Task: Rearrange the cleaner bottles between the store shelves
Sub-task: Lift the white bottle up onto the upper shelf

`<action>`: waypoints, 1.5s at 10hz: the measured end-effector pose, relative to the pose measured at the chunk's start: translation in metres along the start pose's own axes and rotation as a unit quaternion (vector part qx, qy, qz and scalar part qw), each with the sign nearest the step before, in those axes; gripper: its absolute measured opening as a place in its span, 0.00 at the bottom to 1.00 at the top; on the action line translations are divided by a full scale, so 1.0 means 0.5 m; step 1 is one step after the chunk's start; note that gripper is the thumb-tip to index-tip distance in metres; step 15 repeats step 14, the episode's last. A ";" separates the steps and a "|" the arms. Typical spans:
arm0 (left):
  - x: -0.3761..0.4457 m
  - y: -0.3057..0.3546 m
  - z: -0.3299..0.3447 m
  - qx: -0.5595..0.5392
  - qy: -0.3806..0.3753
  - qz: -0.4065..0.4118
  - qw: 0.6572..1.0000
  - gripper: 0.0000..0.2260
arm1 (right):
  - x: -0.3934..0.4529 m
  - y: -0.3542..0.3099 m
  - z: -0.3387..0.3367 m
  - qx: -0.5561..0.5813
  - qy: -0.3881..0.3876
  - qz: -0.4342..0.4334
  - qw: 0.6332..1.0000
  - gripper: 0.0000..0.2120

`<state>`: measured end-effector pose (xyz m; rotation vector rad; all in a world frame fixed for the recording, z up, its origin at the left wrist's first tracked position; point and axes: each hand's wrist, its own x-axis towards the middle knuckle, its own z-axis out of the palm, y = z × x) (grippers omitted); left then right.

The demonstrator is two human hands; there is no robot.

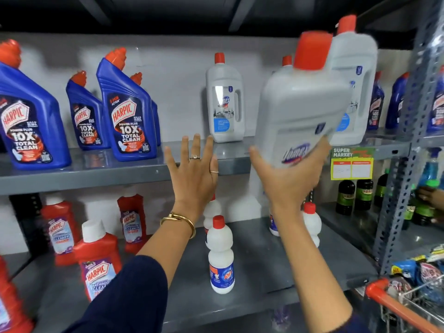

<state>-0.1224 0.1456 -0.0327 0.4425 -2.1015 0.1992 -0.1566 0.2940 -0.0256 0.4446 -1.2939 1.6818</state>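
Observation:
My right hand [292, 179] grips the base of a grey Domex bottle [300, 104] with a red cap, tilted in the air just in front of the upper shelf [101, 174]. My left hand [193, 168] is raised with its fingers spread, empty, at the front edge of that shelf. Another grey Domex bottle [224, 102] stands on the shelf behind my left hand, and a third [354, 87] stands at the right, partly hidden by the held one. Blue Harpic bottles [131, 111] stand on the left of the upper shelf.
On the lower shelf [259, 272] stand red Harpic bathroom cleaners [98, 258] at left and white Rin bottles [221, 255] in the middle. A yellow price tag [352, 164] hangs at right. Dark bottles [344, 197] fill the neighbouring rack. An orange shopping cart [394, 304] sits at bottom right.

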 end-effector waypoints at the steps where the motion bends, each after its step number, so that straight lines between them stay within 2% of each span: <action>1: -0.002 0.000 -0.002 -0.005 0.001 -0.002 1.000 0.22 | 0.072 -0.073 0.042 -0.013 -0.013 -0.023 1.000 0.53; 3: -0.003 -0.007 0.001 -0.002 0.017 -0.011 1.000 0.25 | 0.144 -0.095 0.134 -0.032 -0.105 0.026 0.994 0.52; 5: -0.004 -0.004 0.001 0.024 0.033 -0.011 0.999 0.24 | 0.146 -0.063 0.195 -0.081 -0.115 0.021 0.990 0.52; 6: -0.006 -0.001 0.002 0.029 0.037 -0.010 0.999 0.24 | 0.137 -0.034 0.207 -0.066 -0.126 0.026 0.990 0.49; 8: -0.004 -0.003 0.009 0.022 0.036 -0.014 0.999 0.27 | 0.109 0.024 0.239 -0.125 -0.194 -0.014 0.973 0.42; 10: -0.005 -0.001 0.006 0.035 0.039 -0.020 0.998 0.26 | 0.115 0.038 0.252 -0.118 -0.200 -0.015 0.972 0.38; 12: -0.006 0.002 -0.003 0.043 0.022 -0.031 0.998 0.27 | 0.109 0.037 0.244 -0.099 -0.223 0.012 0.970 0.41; 15: -0.007 0.007 -0.022 -0.002 0.014 -0.031 0.999 0.25 | 0.098 0.019 0.210 -0.091 -0.207 -0.021 0.974 0.38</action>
